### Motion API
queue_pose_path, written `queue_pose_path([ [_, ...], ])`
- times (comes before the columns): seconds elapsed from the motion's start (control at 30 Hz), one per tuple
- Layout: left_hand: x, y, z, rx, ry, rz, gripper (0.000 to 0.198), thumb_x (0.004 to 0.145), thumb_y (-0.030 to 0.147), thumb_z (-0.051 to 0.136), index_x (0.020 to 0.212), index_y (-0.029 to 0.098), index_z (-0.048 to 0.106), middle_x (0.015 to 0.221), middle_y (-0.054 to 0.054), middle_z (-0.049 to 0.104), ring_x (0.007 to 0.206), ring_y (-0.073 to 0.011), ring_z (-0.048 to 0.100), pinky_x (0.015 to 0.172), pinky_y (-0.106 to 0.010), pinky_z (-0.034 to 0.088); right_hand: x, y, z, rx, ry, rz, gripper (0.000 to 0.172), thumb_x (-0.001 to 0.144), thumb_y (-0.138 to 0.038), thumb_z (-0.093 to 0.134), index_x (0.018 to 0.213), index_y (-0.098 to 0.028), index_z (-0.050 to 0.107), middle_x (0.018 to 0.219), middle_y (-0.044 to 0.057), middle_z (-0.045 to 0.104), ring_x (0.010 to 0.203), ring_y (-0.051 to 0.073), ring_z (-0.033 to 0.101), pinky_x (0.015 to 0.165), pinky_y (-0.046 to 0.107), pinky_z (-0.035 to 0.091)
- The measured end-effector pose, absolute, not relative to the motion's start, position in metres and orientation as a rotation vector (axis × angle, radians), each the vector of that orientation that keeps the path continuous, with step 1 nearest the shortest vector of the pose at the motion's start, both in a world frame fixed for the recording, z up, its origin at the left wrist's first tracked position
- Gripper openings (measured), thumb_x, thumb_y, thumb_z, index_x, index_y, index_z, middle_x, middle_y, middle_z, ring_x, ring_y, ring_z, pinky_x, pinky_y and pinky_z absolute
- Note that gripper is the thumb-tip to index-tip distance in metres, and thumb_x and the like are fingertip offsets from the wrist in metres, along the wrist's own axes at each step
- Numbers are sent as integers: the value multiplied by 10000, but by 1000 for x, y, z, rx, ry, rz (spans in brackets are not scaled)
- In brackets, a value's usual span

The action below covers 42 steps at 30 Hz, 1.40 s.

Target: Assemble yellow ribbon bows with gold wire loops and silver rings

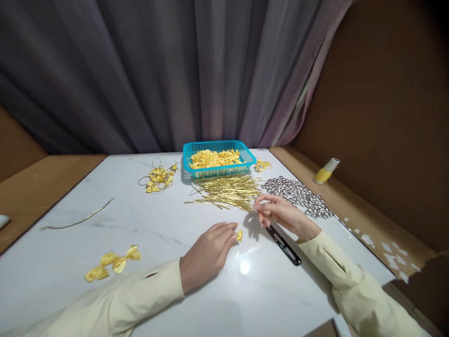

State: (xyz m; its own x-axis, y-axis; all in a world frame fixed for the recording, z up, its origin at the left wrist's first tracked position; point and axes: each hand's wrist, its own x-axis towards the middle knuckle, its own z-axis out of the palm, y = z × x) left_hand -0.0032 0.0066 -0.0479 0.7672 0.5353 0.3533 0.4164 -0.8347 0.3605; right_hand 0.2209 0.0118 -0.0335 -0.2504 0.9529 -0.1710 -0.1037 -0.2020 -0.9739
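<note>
Near the middle of the table, my left hand (212,248) pinches a small yellow ribbon bow (239,235) between thumb and fingers; part of the bow is hidden. A faint thin line runs from the bow to the right. My right hand (280,214) is raised above the table with thumb and forefinger pinched together; what they hold is too fine to make out. Below it lies a black thread snipper (285,246). Gold twist ties (228,191) are heaped just beyond my right fingertips. Several loose yellow bows (119,263) rest beside my left forearm.
A blue basket (189,172) full of yellow bows stands at the back. Bows with beads and elastic loops (159,179) lie left of it. Silver beads (300,194) spread at right, near a yellow thread spool (324,173). A single cord (79,220) lies far left.
</note>
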Motion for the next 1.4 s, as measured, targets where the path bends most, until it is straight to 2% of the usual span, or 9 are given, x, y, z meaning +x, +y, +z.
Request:
queue_pose_path([
  [0.1, -4, 8, -48, 2673, 763, 637, 228, 901, 211, 393, 842, 150, 604, 833, -49, 652, 793, -167, 587, 747, -315, 464, 226, 13, -21, -994, -1036, 1540, 161, 688, -264, 663, 763, -183, 546, 523, -56, 574, 419, 58, 473, 522, 218, 436],
  [0.2, -5, 9, -48, 2589, 773, 642, 202, 881, 228, 451, 818, 160, 630, 728, -26, 634, 718, -153, 571, 681, -276, 452, 228, 13, -8, -939, -942, 1492, 159, 674, -251, 677, 737, -202, 540, 479, -85, 509, 402, 51, 426, 481, 199, 398],
  [0.33, -6, 12, -52, 2445, 741, 677, 178, 871, 226, 475, 861, 174, 645, 765, -19, 651, 729, -135, 579, 680, -240, 453, 227, 11, 12, -930, -933, 1427, 146, 679, -254, 667, 720, -216, 533, 478, -85, 468, 416, 57, 410, 452, 195, 353],
  [0.57, -6, 15, -59, 2341, 715, 653, 225, 888, 225, 424, 978, 188, 627, 818, -38, 646, 778, -145, 582, 719, -251, 452, 227, -1, 29, -833, -913, 1320, 100, 637, -231, 693, 637, -201, 597, 529, -36, 503, 499, 81, 463, 437, 189, 349],
  [0.67, -5, 15, -60, 2268, 756, 614, 238, 891, 219, 409, 965, 187, 633, 821, -38, 652, 772, -140, 587, 735, -238, 442, 223, -9, 26, -744, -959, 1289, 77, 609, -207, 714, 618, -197, 638, 597, -22, 542, 564, 88, 499, 472, 197, 378],
  [0.8, -4, 15, -59, 2203, 784, 618, 247, 892, 219, 395, 918, 187, 639, 827, -31, 650, 733, -131, 586, 716, -235, 442, 214, -20, 22, -612, -1116, 1324, 65, 671, -163, 673, 655, -226, 669, 644, -21, 554, 623, 101, 531, 537, 225, 417],
  [1.07, -3, 16, -56, 2200, 835, 633, 232, 883, 212, 405, 902, 178, 634, 837, -30, 646, 756, -131, 582, 711, -231, 434, 202, -32, 21, -470, -1186, 1416, 105, 704, -137, 656, 729, -235, 682, 744, -8, 539, 710, 120, 574, 493, 187, 429],
  [1.3, -2, 17, -56, 2094, 834, 631, 238, 878, 224, 406, 896, 168, 636, 824, -31, 658, 727, -130, 594, 699, -237, 446, 199, -30, 20, -544, -1139, 1504, 72, 675, -166, 685, 690, -237, 687, 748, -4, 539, 631, 107, 582, 402, 162, 409],
  [1.4, 0, 17, -53, 2053, 853, 632, 229, 871, 235, 418, 877, 163, 636, 795, -29, 662, 717, -133, 599, 688, -235, 448, 199, -26, 18, -637, -1125, 1463, 63, 679, -165, 686, 678, -228, 684, 743, -5, 566, 604, 93, 577, 421, 168, 419],
])
